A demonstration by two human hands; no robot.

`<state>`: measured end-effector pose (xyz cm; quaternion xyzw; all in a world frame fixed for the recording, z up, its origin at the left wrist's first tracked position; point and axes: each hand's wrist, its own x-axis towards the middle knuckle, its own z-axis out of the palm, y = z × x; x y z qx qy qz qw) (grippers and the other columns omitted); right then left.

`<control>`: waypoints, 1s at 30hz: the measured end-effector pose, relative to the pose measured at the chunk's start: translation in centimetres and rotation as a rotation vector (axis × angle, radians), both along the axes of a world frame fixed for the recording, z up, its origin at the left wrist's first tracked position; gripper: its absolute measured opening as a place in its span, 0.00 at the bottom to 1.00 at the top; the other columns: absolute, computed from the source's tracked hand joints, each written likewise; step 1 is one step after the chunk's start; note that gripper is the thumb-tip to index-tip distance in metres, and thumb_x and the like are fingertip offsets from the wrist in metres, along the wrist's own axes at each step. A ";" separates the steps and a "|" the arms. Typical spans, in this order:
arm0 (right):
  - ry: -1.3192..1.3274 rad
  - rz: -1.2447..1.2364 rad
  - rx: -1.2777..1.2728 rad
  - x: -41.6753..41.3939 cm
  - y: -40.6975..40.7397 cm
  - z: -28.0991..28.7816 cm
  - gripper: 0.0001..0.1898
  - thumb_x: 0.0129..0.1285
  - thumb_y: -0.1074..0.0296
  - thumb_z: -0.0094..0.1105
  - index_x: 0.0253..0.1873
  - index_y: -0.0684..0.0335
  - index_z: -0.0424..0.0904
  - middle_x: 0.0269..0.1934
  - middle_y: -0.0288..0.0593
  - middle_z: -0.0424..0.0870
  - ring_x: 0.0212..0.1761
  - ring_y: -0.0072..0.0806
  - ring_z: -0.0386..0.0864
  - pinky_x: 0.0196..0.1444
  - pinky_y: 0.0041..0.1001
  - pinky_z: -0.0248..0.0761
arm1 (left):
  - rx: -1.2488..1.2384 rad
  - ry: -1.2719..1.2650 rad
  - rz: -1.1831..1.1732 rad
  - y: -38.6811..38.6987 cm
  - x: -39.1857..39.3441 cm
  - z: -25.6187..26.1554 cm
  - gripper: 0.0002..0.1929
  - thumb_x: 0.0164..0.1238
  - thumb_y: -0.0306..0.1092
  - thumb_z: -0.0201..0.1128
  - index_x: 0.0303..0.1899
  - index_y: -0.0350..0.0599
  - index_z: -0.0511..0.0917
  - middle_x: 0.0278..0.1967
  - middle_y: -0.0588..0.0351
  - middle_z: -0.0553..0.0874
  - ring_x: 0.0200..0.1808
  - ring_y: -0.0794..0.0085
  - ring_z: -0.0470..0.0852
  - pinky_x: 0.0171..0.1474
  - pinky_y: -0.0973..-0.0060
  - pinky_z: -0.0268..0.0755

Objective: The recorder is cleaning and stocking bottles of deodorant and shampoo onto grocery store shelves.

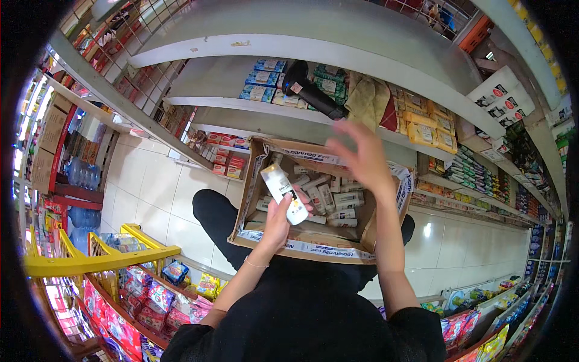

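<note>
In my left hand is a white Pantene shampoo bottle with a gold cap, tilted over an open cardboard box. The box sits across my lap and holds several small white bottles lying in a loose heap. My right hand, blurred, is raised over the box's far right side with fingers apart and nothing in it. Just beyond its fingertips lies a black handheld barcode scanner on the shelf, beside a folded yellowish cloth.
Blue soap packs and yellow soap packs line the shelf ahead. Lower right shelves carry toothpaste boxes. Behind me at left are a yellow rail and racks of detergent packets. White floor tiles show on both sides.
</note>
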<state>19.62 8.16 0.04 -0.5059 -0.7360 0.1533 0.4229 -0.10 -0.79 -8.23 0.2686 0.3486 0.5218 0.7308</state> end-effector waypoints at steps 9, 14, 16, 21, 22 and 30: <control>-0.312 -0.576 0.082 3.9 8.3 -0.2 0.14 0.56 0.57 0.61 0.41 0.60 0.77 0.50 0.48 0.78 0.58 0.48 0.68 0.66 0.55 0.44 | 0.098 0.023 -0.103 -0.3 -2.0 3.3 0.31 0.73 0.57 0.32 0.59 0.35 0.62 0.31 0.56 0.78 0.28 0.75 0.79 0.23 0.78 0.71; 0.413 -0.491 0.498 0.7 2.0 -2.3 0.10 0.62 0.65 0.57 0.40 0.65 0.71 0.47 0.47 0.74 0.51 0.37 0.70 0.62 0.39 0.51 | 0.046 0.121 -0.046 -0.4 -1.6 3.8 0.30 0.73 0.57 0.31 0.57 0.39 0.66 0.34 0.58 0.78 0.35 0.79 0.78 0.30 0.81 0.72; 0.513 -0.485 0.490 -2.1 -2.8 -3.6 0.10 0.64 0.70 0.52 0.45 0.68 0.65 0.42 0.43 0.69 0.44 0.31 0.68 0.55 0.30 0.58 | 0.024 0.150 -0.041 -0.4 -1.3 3.2 0.29 0.73 0.56 0.32 0.57 0.40 0.66 0.35 0.58 0.78 0.35 0.80 0.78 0.32 0.82 0.72; 0.318 -0.027 0.274 -7.8 -13.5 -5.2 0.24 0.62 0.53 0.51 0.53 0.67 0.63 0.54 0.56 0.63 0.60 0.50 0.61 0.63 0.45 0.49 | 0.265 0.471 0.043 -1.9 0.4 1.0 0.23 0.74 0.46 0.43 0.61 0.41 0.60 0.48 0.54 0.74 0.49 0.71 0.74 0.52 0.73 0.68; 0.324 -0.025 0.195 -8.1 -14.4 -5.1 0.26 0.61 0.50 0.52 0.54 0.67 0.64 0.56 0.59 0.63 0.63 0.53 0.59 0.65 0.46 0.47 | 0.277 0.299 -0.161 -3.1 0.7 0.9 0.27 0.70 0.42 0.50 0.65 0.40 0.55 0.57 0.53 0.68 0.59 0.70 0.67 0.60 0.73 0.60; 0.234 -0.126 0.173 -5.3 -13.8 -1.2 0.23 0.57 0.52 0.58 0.50 0.64 0.75 0.57 0.65 0.66 0.60 0.57 0.64 0.59 0.45 0.58 | 0.543 0.623 -0.603 -4.9 0.9 4.7 0.27 0.67 0.35 0.51 0.64 0.35 0.56 0.59 0.43 0.68 0.61 0.57 0.67 0.61 0.72 0.58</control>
